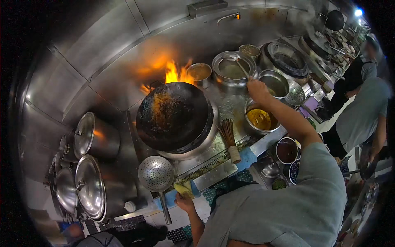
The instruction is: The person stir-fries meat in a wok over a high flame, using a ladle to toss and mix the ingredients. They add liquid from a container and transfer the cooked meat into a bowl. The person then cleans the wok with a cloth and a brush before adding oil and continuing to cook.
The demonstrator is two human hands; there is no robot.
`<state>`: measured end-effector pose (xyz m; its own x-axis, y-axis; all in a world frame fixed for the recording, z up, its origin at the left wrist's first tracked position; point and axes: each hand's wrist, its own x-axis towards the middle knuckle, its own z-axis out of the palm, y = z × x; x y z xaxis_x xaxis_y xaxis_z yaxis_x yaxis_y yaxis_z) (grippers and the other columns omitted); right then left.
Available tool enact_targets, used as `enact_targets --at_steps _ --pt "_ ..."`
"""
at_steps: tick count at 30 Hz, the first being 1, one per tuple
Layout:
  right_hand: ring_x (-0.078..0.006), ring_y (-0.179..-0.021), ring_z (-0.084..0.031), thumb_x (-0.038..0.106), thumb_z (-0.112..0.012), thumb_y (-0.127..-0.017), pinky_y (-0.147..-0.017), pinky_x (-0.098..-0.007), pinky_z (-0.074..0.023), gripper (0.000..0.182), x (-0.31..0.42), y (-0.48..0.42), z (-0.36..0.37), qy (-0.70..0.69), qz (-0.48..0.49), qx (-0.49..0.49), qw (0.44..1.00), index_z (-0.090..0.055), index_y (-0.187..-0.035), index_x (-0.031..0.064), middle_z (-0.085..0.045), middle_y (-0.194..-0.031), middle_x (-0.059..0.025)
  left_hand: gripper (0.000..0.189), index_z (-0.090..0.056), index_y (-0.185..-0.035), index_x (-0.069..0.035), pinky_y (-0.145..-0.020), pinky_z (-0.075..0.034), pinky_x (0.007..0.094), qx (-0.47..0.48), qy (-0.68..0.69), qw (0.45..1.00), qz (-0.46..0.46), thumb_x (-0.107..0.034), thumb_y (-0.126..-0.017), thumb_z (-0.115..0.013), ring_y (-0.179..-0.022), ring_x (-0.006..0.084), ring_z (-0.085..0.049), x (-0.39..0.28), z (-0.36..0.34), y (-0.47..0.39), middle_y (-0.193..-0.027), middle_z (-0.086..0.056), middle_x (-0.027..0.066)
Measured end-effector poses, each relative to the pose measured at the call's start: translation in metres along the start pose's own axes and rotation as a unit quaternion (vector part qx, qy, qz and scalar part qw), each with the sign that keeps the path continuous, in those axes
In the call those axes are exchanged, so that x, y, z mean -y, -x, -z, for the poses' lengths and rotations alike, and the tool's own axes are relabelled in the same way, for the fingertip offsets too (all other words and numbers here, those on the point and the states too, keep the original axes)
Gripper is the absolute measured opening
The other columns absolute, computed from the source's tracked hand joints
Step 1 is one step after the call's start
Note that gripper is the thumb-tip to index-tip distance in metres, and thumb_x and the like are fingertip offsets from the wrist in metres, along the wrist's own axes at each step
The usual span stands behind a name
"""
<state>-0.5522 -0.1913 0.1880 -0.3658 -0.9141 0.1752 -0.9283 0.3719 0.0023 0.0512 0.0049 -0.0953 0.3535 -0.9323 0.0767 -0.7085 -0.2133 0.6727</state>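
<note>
My right hand [258, 90] grips the handle of a ladle [243, 68], which reaches into a round metal pot [218, 81] of cloudy liquid. The ladle's bowl is hardly visible there. My left hand [185, 203] holds a yellow cloth [184, 189] at the stove's front edge. Just left of it lies a perforated metal strainer [156, 173], its handle pointing down past the edge. A blackened wok [174, 117] sits on the burner, with some shiny wet patches inside. Orange flames [176, 73] rise behind its far rim.
A bamboo wok brush [229, 136] lies right of the wok. Nearby stand a pot of orange-yellow liquid [259, 119], another metal pot [274, 81] and a second strainer [294, 92]. Lidded stockpots [89, 186] fill the left side. Another person [361, 114] works at the right.
</note>
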Motion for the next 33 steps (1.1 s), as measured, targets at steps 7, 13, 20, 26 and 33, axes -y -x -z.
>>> enact_targets --at_steps 7,13,20,26,33 --pt "-0.0138 -0.057 -0.060 0.003 -0.055 -0.091 -0.049 -0.0292 -0.0500 0.011 -0.073 -0.059 0.009 -0.653 -0.214 0.267 0.676 -0.058 -0.097 -0.0053 -0.062 -0.072 -0.0113 0.033 -0.058 -0.122 0.005 -0.077 -0.054 0.0419 -0.016 0.095 0.993 0.069 -0.015 -0.097 -0.065 -0.088 0.0318 -0.065 -0.015 0.031 0.009 -0.099 -0.062 0.0187" --pt "-0.0049 -0.049 -0.049 0.007 -0.050 -0.101 -0.037 -0.0190 -0.0403 0.018 -0.068 0.014 0.092 -0.786 -0.216 0.287 0.504 -0.054 -0.086 -0.0029 -0.052 -0.066 0.0002 0.035 -0.054 -0.090 -0.004 -0.077 -0.045 0.0401 0.094 0.462 0.881 0.032 -0.034 -0.106 -0.048 -0.070 0.0216 -0.050 -0.201 0.124 -0.033 -0.081 -0.053 0.0076" --pt "-0.0043 -0.054 -0.050 0.001 -0.052 -0.098 -0.037 -0.0171 -0.0398 0.017 -0.002 0.109 0.153 -0.819 -0.198 0.294 0.451 -0.051 -0.114 -0.0050 -0.058 -0.083 -0.0082 0.063 -0.047 -0.056 -0.016 -0.051 -0.040 0.0403 0.451 0.776 0.379 -0.226 -0.058 -0.102 -0.047 -0.036 0.0131 -0.039 -0.444 0.261 -0.012 -0.047 -0.047 0.0012" --pt "-0.0055 -0.048 -0.045 0.001 -0.061 -0.092 -0.038 -0.0213 -0.0322 0.053 0.039 0.139 0.127 -0.715 -0.096 0.310 0.619 -0.047 -0.142 -0.0066 -0.057 -0.078 -0.0058 0.065 -0.032 -0.050 -0.019 -0.065 -0.048 0.0427 0.502 0.811 0.279 -0.108 -0.050 -0.106 -0.045 -0.037 0.0126 -0.027 -0.483 0.285 0.014 -0.047 -0.032 -0.0017" --pt "-0.0344 -0.067 -0.068 0.005 -0.064 -0.087 -0.058 -0.0438 -0.0526 0.056 0.004 0.065 0.038 -0.166 0.222 -0.110 0.955 -0.052 -0.142 -0.0002 -0.069 -0.083 -0.0220 0.068 -0.042 -0.056 -0.012 -0.054 -0.045 0.0416 0.536 0.829 0.133 -0.088 -0.061 -0.103 -0.041 -0.037 0.0135 -0.029 -0.465 0.270 0.020 -0.048 -0.038 0.0016"
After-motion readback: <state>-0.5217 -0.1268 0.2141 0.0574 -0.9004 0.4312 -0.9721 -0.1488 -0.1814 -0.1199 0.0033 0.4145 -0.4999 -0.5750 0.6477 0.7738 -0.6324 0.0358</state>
